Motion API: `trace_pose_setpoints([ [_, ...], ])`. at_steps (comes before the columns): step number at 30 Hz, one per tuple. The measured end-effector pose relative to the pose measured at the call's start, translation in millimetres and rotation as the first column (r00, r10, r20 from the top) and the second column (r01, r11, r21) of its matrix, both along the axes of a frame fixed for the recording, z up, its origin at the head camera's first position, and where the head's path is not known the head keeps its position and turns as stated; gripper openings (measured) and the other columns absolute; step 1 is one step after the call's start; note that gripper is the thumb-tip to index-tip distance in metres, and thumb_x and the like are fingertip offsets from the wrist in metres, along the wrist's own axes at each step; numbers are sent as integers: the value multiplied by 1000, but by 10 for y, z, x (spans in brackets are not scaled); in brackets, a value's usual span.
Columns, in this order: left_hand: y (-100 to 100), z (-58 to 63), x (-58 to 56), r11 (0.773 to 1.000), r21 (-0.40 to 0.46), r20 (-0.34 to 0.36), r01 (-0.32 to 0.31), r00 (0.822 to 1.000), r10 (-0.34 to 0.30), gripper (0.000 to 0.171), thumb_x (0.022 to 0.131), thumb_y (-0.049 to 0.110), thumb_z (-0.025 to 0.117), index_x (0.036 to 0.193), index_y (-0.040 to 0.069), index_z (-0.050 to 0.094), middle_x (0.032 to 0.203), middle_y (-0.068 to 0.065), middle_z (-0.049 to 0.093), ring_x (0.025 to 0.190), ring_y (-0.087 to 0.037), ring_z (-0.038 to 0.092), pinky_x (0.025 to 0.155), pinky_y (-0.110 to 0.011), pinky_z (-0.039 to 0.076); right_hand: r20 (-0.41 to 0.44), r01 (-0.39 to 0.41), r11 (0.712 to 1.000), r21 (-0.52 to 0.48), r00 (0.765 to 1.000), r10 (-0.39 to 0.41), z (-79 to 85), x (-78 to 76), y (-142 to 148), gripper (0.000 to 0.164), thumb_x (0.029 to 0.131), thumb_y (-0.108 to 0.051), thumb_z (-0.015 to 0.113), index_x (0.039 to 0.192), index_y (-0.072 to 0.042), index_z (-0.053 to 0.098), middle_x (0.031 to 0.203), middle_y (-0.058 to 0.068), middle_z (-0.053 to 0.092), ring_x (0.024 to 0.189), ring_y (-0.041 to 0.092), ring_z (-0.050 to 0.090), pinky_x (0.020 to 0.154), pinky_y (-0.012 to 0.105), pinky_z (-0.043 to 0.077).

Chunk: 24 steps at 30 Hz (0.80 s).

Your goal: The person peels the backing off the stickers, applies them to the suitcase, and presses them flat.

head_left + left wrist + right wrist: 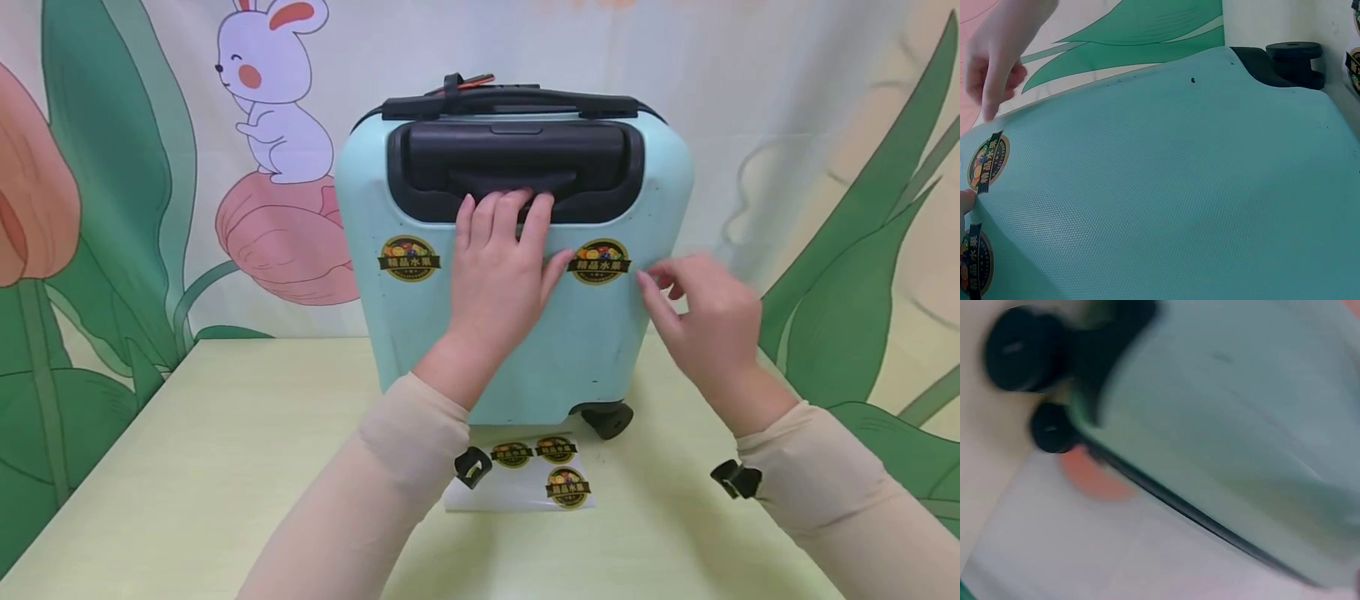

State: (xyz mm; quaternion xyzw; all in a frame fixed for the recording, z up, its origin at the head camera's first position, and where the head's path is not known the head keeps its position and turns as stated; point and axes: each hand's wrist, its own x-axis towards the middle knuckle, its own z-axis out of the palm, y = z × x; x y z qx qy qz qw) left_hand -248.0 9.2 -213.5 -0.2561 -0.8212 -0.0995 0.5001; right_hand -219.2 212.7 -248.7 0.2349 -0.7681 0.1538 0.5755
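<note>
A mint-green suitcase (517, 333) stands upright with a black handle recess (517, 171) near its top. My left hand (498, 267) rests on its front, fingertips at the lower edge of the recess. One round fruit sticker (408, 258) is on the suitcase left of this hand; another sticker (600, 262) is on the right, by the left thumb. My right hand (705, 308), fingers loosely bent, hovers by the suitcase's right edge with nothing visible in it. In the left wrist view, the right hand (1000, 59) is close to a sticker (989, 162).
A white sticker sheet (502, 492) with several fruit stickers lies on the pale table (285, 467) before the suitcase. A black wheel (607, 419) shows at the lower right. Behind hangs a cloth backdrop (525, 42) with a rabbit and plants. The right wrist view is blurred.
</note>
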Motion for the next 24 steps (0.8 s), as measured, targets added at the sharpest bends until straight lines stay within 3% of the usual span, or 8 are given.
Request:
trace_pose_setpoints([
  [2, 6, -7, -8, 1000, 6, -16, 2, 1000, -2, 45, 92, 40, 54, 126, 10, 51, 125, -11, 49, 119, -28, 39, 109, -44, 15, -64, -81, 988, 134, 994, 90, -110, -3, -57, 24, 89, -19, 56, 95, 1, 68, 86, 14, 66, 72, 30, 60, 59, 43, 44],
  [4, 7, -14, -14, 1000, 12, -28, 1, 1000, -1, 45, 92, 39, 55, 126, 10, 52, 124, -11, 49, 118, -28, 39, 109, -45, 15, -89, -104, 950, 295, 987, 135, -230, -9, -144, 31, 92, -19, 51, 111, 1, 65, 108, 15, 65, 90, 34, 61, 73, 49, 44],
  [8, 10, -18, -17, 1000, 14, -29, 4, 1000, -4, 44, 92, 37, 54, 126, 10, 51, 125, -11, 49, 118, -28, 40, 110, -45, 14, -40, -9, 865, 501, 999, 34, -398, -40, -258, 48, 97, -30, 42, 135, 0, 47, 141, 13, 42, 125, 31, 44, 97, 57, 30],
  [11, 17, -20, -16, 1000, 16, -27, 17, 999, -17, 44, 92, 37, 54, 126, 9, 52, 125, -11, 49, 118, -29, 40, 110, -45, 14, -21, 85, 844, 529, 996, -86, -448, -94, -273, 55, 100, -38, 35, 141, -2, 38, 150, 8, 28, 135, 26, 30, 104, 57, 19],
  [15, 29, -15, -22, 999, 26, -38, 40, 999, -39, 44, 92, 37, 55, 125, 8, 52, 124, -11, 50, 117, -29, 40, 110, -45, 14, -36, 171, 836, 521, 983, -179, -460, -147, -240, 58, 100, -44, 30, 144, -6, 34, 153, 1, 21, 138, 20, 23, 106, 55, 16],
  [24, -17, -5, -30, 997, 32, -32, 72, 997, -71, 45, 91, 36, 57, 124, 6, 52, 122, -13, 51, 117, -29, 41, 110, -45, 14, -52, 181, 839, 513, 982, -180, -453, -157, -180, 58, 99, -45, 32, 143, -7, 36, 153, -1, 20, 139, 16, 21, 106, 55, 19],
])
